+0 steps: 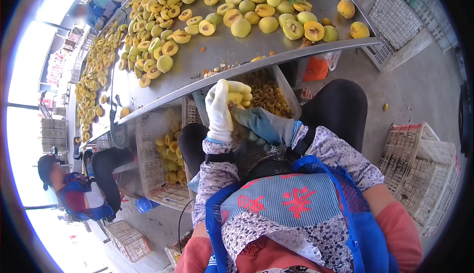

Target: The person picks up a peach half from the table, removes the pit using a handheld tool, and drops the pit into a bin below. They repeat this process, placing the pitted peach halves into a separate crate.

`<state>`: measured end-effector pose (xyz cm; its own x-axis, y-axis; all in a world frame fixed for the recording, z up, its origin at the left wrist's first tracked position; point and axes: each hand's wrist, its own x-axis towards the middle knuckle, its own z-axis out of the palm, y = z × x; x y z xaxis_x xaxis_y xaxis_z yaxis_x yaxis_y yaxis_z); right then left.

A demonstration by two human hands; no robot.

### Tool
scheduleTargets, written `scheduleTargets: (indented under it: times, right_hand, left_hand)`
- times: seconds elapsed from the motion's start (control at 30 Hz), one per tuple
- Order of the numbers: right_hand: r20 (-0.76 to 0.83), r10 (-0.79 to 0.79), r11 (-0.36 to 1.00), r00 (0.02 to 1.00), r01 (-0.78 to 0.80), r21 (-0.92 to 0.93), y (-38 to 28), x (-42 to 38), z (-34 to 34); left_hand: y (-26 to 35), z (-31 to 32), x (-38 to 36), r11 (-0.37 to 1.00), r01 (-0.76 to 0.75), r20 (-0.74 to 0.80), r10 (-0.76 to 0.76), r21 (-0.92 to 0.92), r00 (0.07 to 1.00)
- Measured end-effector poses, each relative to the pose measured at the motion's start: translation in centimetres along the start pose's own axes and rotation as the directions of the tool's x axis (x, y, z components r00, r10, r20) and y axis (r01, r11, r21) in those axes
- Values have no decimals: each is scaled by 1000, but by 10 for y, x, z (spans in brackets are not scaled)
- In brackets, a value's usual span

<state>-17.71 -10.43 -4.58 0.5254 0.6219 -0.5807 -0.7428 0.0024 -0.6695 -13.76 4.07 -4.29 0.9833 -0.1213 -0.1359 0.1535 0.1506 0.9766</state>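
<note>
My left hand (220,106), in a white glove with yellow-stained fingers, is closed around what looks like a yellow peach half, mostly hidden by the fingers. Against it, my right hand (266,126) in a grey-blue glove is curled shut; whatever it grips is hidden. Both hands meet above my lap, in front of the metal table's edge. Just beyond them, under that edge, a crate (292,95) holds many brownish-yellow fruit scraps. Heaps of halved yellow-green peaches (170,48) lie on the metal table (197,60), some with their pits showing.
Left of my legs stands a crate of yellow fruit pieces (170,147). Stacked plastic crates (417,169) are on the floor at right, with more crates (395,21) beyond the table end. An orange bag (316,68) hangs below the table. Co-workers (81,194) sit along the left.
</note>
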Motion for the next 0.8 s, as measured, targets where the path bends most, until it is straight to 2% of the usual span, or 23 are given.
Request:
scheduleTargets:
  times: [0.03,0.07,0.1,0.17,0.2,0.23,0.27,0.3,0.33,0.37,0.4,0.43,0.47,0.5,0.53,0.57,0.6,0.63,0.67,0.7,0.73,0.77,0.8]
  right_hand:
    - [-46,-140,974,989,130,-187,-2,-3,1]
    - [-62,-285,897,956,243,-371,-2,-4,2]
    - [-63,-284,897,957,242,-369,-2,-3,0]
    - [3,5,975,1000,-4,-223,2,3,-8]
    - [5,9,975,1000,-8,-221,6,14,-18]
    - [360,90,990,928,-122,65,11,31,-32]
    - [676,49,905,735,-319,281,4,35,-33]
    - [678,54,907,733,-320,273,4,33,-29]
    - [449,39,986,893,-108,130,7,28,-21]
    - [200,-51,995,978,67,-75,7,24,-13]
    - [208,-48,995,977,65,-77,15,30,-11]
    - [65,-317,892,946,320,-319,29,42,-10]
    - [-4,-586,671,811,482,-563,36,48,-9]
    - [6,-588,667,809,489,-561,27,42,-6]
    - [-122,-466,688,876,272,-672,15,33,-4]
    - [-268,-347,671,899,39,-741,7,27,-4]
    - [-267,-402,767,876,163,-620,20,32,-12]
    - [-268,-406,765,874,165,-623,27,37,-12]
    - [-340,-495,709,800,144,-691,31,41,-15]
    - [-404,-587,651,701,112,-751,34,48,-19]
    - [-405,-667,643,625,210,-736,46,63,-23]
    - [-417,-681,639,602,209,-740,42,58,-21]
    - [-381,-681,606,625,190,-773,36,51,-16]
  left_hand:
    - [-1,-2,1,1000,3,-4,-3,-3,1000]
    - [-1,-5,4,996,37,84,-43,78,996]
    - [-1,-9,7,985,61,171,-89,162,981]
    - [-6,-13,7,986,96,216,-124,134,969]
    - [-9,-8,4,986,89,189,-62,-138,980]
    - [-9,-2,3,914,63,145,-5,-400,989]
    - [-3,5,3,905,76,50,-61,-419,997]
    - [1,8,3,905,69,45,-55,-420,997]
    - [5,10,3,894,50,-44,-78,-444,996]
    - [7,10,4,884,29,-132,-102,-467,986]
    - [2,-3,10,798,62,-85,-140,-600,986]
    - [-4,-22,17,670,60,-21,-113,-740,993]
    - [-8,-38,21,728,-14,-82,-58,-685,995]
    - [-7,-51,25,778,-91,-135,8,-622,991]
    - [-6,-65,24,847,-155,-241,33,-508,970]
    - [13,-66,13,905,-172,-405,0,-389,914]
    - [30,-73,4,937,-186,-485,21,-295,874]
    - [31,-98,-2,965,-261,-480,232,5,846]
    - [41,-120,-12,955,-244,-481,295,166,826]
    - [49,-150,-3,974,-134,-606,220,184,765]
    - [46,-179,-1,912,34,-644,261,408,719]
    - [63,-166,-5,817,197,-680,288,542,675]
    - [61,-173,7,745,139,-610,407,652,680]
